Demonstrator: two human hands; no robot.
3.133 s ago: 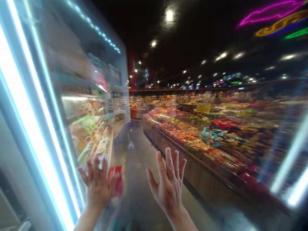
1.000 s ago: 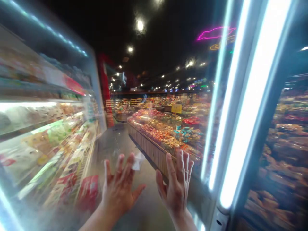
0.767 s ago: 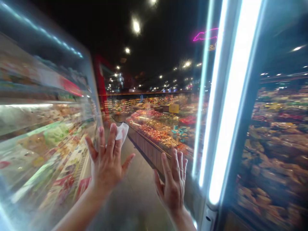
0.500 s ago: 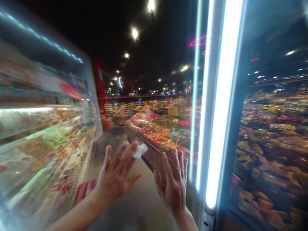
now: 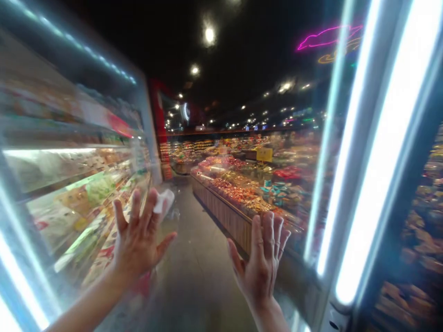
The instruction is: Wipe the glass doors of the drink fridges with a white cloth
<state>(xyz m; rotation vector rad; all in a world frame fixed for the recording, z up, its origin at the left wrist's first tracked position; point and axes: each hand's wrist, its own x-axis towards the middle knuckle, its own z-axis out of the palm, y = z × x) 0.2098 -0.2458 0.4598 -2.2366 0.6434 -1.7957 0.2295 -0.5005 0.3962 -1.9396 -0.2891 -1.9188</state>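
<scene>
My L hand (image 5: 138,242) has fingers spread, a white wipe (image 5: 165,199) by the index tip; prob. light & soft, best pinned flat mid-sheet; R hand (image 5: 262,272) looks free, thumb out, fingers close.

The left hand (image 5: 136,244) and the right hand (image 5: 261,272) are bare, and both forearms (image 5: 90,295) are also bare until the lower edge of view. The fingers (image 5: 256,237) look long and rather slim, with rounded tips.

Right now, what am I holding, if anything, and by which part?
Your left hand has a white cloth or tissue at its fingertips, partly hidden; where it's held can't be told. Your right hand shows nothing.
</scene>
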